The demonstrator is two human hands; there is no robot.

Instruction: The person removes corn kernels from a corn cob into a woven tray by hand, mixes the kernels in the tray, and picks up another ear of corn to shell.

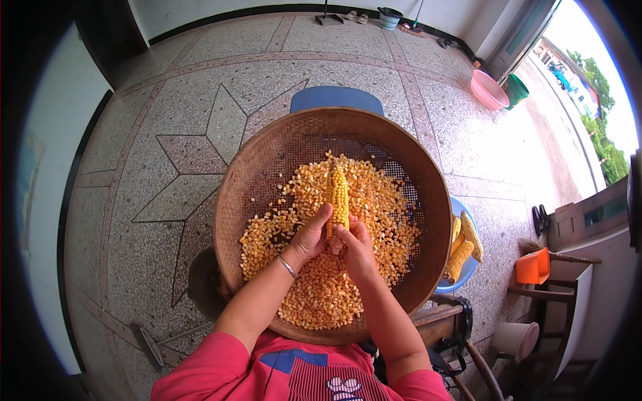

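An ear of dried corn (339,193) points away from me above the middle of a round woven bamboo sieve (271,131). My left hand (312,235) grips its lower left side, the thumb lying along the kernels. On the other side, my right hand (358,245) holds the near end, its thumb pressed against the lower kernels. Part of a bare strip shows near the base of the ear. Loose corn kernels (321,295) are heaped beneath both hands, and the sieve's mesh shows through around them. The fingers under the ear are partly hidden.
Right of the sieve, a light blue basin (474,273) holds several corn ears (459,260). A dark bucket (203,285) stands at the left, partly under the rim. A blue stool (336,98) shows beyond the sieve. A wooden chair (441,318) is close by my right arm.
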